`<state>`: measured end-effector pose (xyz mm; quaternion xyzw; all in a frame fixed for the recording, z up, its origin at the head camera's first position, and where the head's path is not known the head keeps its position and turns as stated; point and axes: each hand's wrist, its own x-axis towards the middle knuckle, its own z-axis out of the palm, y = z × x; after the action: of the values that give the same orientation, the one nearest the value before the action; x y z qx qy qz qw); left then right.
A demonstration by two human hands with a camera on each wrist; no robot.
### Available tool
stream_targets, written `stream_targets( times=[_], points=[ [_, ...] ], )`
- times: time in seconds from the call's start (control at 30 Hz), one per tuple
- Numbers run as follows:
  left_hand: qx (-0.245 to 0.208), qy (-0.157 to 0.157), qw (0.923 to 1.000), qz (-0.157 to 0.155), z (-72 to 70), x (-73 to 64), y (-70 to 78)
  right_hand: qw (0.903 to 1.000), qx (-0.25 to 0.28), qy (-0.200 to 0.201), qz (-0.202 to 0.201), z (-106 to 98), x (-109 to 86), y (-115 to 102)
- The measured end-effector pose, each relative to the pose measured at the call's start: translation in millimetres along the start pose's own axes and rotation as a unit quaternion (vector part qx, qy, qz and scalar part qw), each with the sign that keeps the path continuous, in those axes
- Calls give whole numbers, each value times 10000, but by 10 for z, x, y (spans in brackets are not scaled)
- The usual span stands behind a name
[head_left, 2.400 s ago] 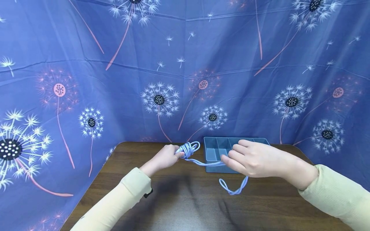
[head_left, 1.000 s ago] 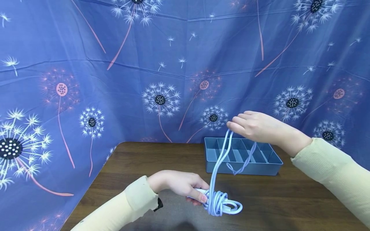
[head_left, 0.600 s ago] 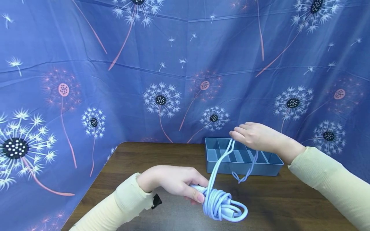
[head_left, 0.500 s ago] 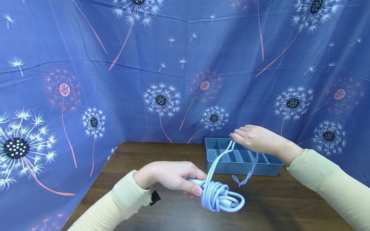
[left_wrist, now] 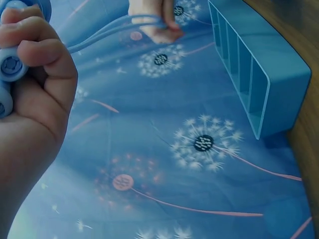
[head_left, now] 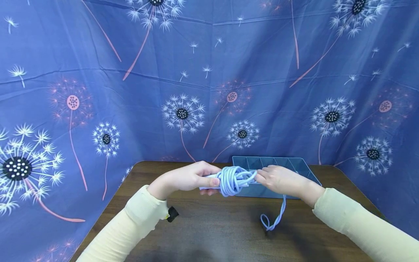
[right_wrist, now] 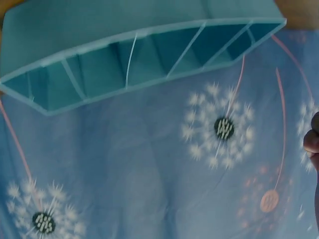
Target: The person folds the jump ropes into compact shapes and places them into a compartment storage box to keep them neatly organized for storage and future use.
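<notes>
A light-blue jump rope (head_left: 231,181) is wound in several coils around its handles, in the middle of the head view. My left hand (head_left: 191,178) grips the handles, with the thumb along the near side. In the left wrist view, round handle ends (left_wrist: 12,65) poke out past its curled fingers. My right hand (head_left: 278,179) pinches the doubled cord close to the right side of the bundle. Below it hangs the twisted tail of the rope, ending in a loop (head_left: 269,226). The right wrist view catches only a bit of a hand at its right edge.
Behind the hands, a blue divided tray (head_left: 307,171) stands at the back of the brown wooden table (head_left: 209,233). My right hand partly covers it. A blue cloth (head_left: 137,120) with dandelion prints hangs around the table's back and sides.
My left hand has risen with the bundle and tilted it level. My right hand has come down beside it, so the long span of cord between them is gone. The looped tail hangs lower.
</notes>
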<state>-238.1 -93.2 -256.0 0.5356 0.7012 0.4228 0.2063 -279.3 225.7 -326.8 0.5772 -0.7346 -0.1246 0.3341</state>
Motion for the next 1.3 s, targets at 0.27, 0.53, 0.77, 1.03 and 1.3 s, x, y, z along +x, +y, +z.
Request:
stream_targets(
  times=[0.27, 0.53, 0.77, 1.03, 1.3],
  points=[
    [-294, 928, 9915, -862, -88, -13, -161, 9997, 27, -165, -176, 148, 98, -268],
    [-484, 1473, 9733, -1692, -144, -12, -297, 9994, 176, -167, -263, 125, 265, -507],
    [-126, 1884, 9589, -2116, -181, 9, -491, 9986, 523, 57, 43, -20, 398, -616],
    [322, 2058, 9480, -2404, -165, 49, -671, 9975, 603, 148, 330, -248, 525, -559],
    [1092, 1950, 9406, -2557, -60, 159, -738, 9998, 103, 143, 30, -434, 618, -382]
  ],
)
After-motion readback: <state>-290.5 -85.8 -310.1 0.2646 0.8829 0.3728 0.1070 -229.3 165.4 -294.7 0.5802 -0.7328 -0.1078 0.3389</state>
